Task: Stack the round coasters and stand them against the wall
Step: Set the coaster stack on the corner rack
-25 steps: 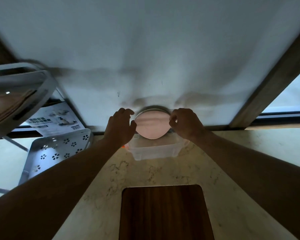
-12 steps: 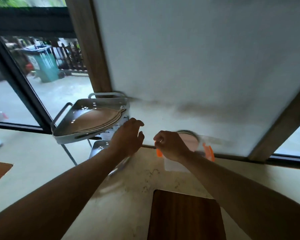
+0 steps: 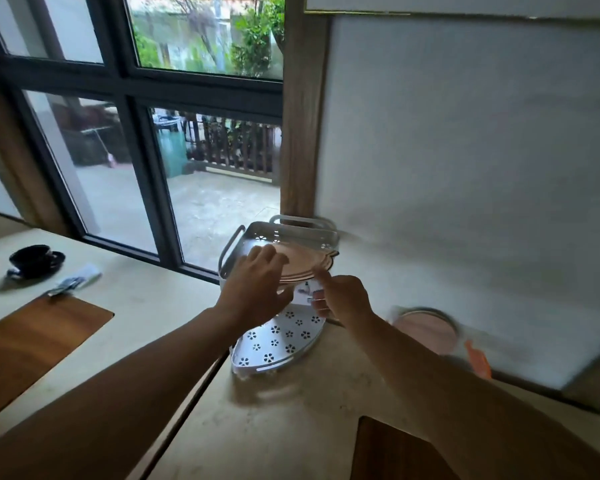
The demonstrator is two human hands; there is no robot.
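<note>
2 hands up at the 2-tier white corner rack (image 3: 293,233), 12 o'clock of centre. Left hand (image 3: 255,287) spread wide, fingers over the near edge of the flat stack of round coasters (image 3: 303,263) on the top tier; can't tell if it's touching. Stack looks like 3-4 discs, exact count unclear. Right hand (image 3: 342,297) mostly curled, index finger pointing at the stack's front rim, gripping nothing. Lower tier: perforated flower pattern, no coasters visible. 1 more pink round coaster group (image 3: 426,332) stands on edge against the white wall (image 3: 465,168) at 3 o'clock, blurred, orange bit just beside it. 2 wooden boards (image 3: 32,344) on the counter: 1 at 9 o'clock, 1 at 5. 1 black cup with saucer (image 3: 35,259) at 10 o'clock
</note>
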